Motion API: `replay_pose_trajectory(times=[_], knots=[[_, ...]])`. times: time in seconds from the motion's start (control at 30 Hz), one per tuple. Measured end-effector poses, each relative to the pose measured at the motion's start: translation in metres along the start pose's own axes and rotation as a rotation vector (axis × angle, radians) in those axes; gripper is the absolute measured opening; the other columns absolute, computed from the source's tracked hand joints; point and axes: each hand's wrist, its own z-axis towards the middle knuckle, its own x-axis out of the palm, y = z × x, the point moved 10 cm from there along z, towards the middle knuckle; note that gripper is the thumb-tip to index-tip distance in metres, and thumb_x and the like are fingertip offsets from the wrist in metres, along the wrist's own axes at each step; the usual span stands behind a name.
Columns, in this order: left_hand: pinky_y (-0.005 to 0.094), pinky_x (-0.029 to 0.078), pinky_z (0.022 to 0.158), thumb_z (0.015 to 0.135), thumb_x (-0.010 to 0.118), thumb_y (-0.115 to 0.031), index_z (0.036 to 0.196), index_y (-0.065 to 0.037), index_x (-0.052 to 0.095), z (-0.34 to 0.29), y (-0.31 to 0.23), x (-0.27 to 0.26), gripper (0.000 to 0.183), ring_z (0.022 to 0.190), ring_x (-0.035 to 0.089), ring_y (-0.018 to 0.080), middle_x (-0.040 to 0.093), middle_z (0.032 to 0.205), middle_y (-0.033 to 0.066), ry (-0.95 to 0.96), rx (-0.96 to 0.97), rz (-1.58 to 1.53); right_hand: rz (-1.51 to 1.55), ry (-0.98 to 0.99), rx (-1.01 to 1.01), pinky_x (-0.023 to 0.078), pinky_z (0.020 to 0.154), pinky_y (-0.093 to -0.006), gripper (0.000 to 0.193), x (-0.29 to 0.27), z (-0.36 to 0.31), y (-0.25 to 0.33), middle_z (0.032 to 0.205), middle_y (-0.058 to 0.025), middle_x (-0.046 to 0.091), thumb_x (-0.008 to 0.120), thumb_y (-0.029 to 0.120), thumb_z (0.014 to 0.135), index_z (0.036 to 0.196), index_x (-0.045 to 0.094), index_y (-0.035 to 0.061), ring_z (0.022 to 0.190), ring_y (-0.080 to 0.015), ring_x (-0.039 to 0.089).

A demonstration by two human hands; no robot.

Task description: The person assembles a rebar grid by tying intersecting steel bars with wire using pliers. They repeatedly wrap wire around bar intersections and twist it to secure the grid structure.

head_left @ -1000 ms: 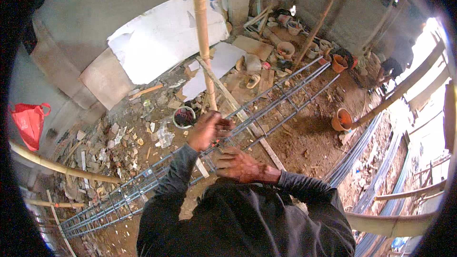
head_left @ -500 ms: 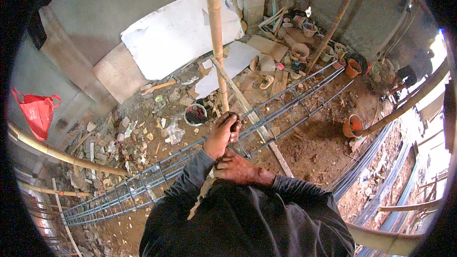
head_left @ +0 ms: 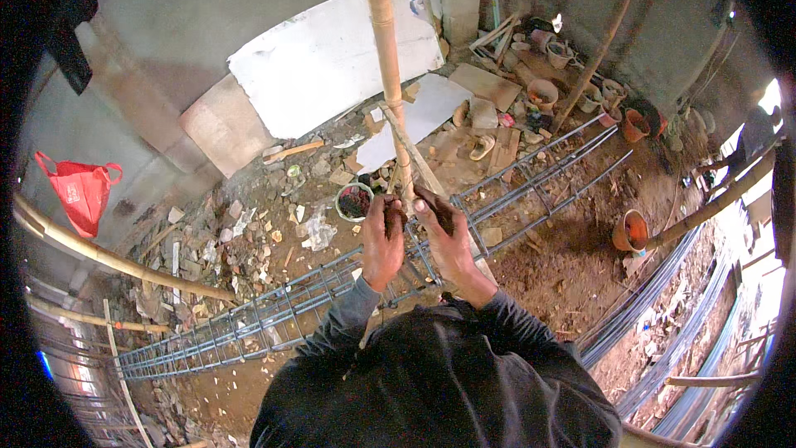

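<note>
My left hand (head_left: pixel 383 247) and my right hand (head_left: pixel 448 241) are side by side above a long steel rebar cage (head_left: pixel 249 321). The fingers of both are curled in, thumbs toward each other. Whatever they pinch between them is too small or hidden to make out. Longitudinal bars tied with square stirrups form the cage, which runs from lower left to upper right in front of me. Just beyond my fingertips stands an upright bamboo pole (head_left: pixel 383 50). A thin wooden plank (head_left: pixel 424 162) slants under the cage and is partly hidden by my right hand.
A bucket with dark contents (head_left: pixel 354 202) sits past my left hand. Rubble (head_left: pixel 240 224) covers the ground on the left, below a red bag (head_left: pixel 80 191). An orange bucket (head_left: pixel 631 231) and bundled rebar (head_left: pixel 643 299) lie right. White board (head_left: pixel 332 58) leans on the wall.
My right hand has moved up and forward from beside my left wrist to level with my left hand. The left hand has dropped slightly toward me. The view has shifted a little.
</note>
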Motion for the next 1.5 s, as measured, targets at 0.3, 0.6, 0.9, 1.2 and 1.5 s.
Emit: replay_pose_trajectory(times=[0.3, 0.6, 0.9, 1.2, 1.5], knots=[[0.0491, 0.046, 0.105, 0.092, 0.063, -0.003, 0.144, 0.002, 0.049, -0.035, 0.008, 0.047, 0.054, 0.128, 0.052, 0.0434, 0.050, 0.143, 0.0268, 0.111, 0.224, 0.324, 0.020, -0.011, 0.089, 0.049, 0.078, -0.0259, 0.031, -0.018, 0.012, -0.012, 0.094, -0.0009, 0.072, 0.071, 0.028, 0.098, 0.105, 0.074, -0.0014, 0.087, -0.0087, 0.061], [0.0270, 0.035, 0.054, 0.108, 0.049, -0.044, 0.102, -0.011, 0.060, -0.079, 0.022, 0.109, 0.035, 0.062, 0.045, 0.0076, 0.052, 0.075, -0.0039, 0.604, -0.824, -0.635, 0.455, -0.123, -0.022, 0.052, 0.072, -0.0291, 0.030, -0.073, 0.038, 0.032, 0.097, -0.0032, 0.064, 0.066, 0.027, 0.102, 0.119, 0.061, 0.0036, 0.085, -0.0150, 0.064], [0.0321, 0.050, 0.077, 0.107, 0.052, -0.041, 0.122, -0.006, 0.055, -0.062, -0.059, 0.159, 0.038, 0.089, 0.062, 0.0168, 0.061, 0.107, 0.0095, 0.849, -0.161, -0.450, -0.237, -0.393, -0.466, 0.049, 0.080, -0.0324, 0.020, -0.129, 0.021, 0.171, 0.094, -0.0052, 0.064, 0.066, 0.016, 0.097, 0.111, 0.067, 0.0022, 0.090, -0.0170, 0.059], [0.0418, 0.053, 0.097, 0.102, 0.065, -0.026, 0.152, -0.005, 0.040, -0.116, 0.022, 0.158, 0.060, 0.116, 0.065, 0.0282, 0.051, 0.148, 0.0172, 0.900, -0.388, -0.472, -1.621, 0.067, -0.424, 0.056, 0.073, -0.0487, 0.023, -0.274, 0.022, 0.171, 0.090, -0.0155, 0.072, 0.063, 0.023, 0.091, 0.110, 0.076, 0.0187, 0.082, -0.0376, 0.069], [0.0330, 0.053, 0.088, 0.099, 0.068, -0.021, 0.142, -0.005, 0.052, -0.143, 0.069, 0.118, 0.048, 0.100, 0.065, 0.0168, 0.062, 0.129, 0.0099, 0.751, -0.574, -0.326, -1.295, 0.510, 0.545, 0.055, 0.081, -0.0496, 0.020, -0.415, -0.105, -0.225, 0.105, -0.0053, 0.076, 0.064, 0.030, 0.092, 0.105, 0.077, 0.0231, 0.098, -0.0324, 0.071]])
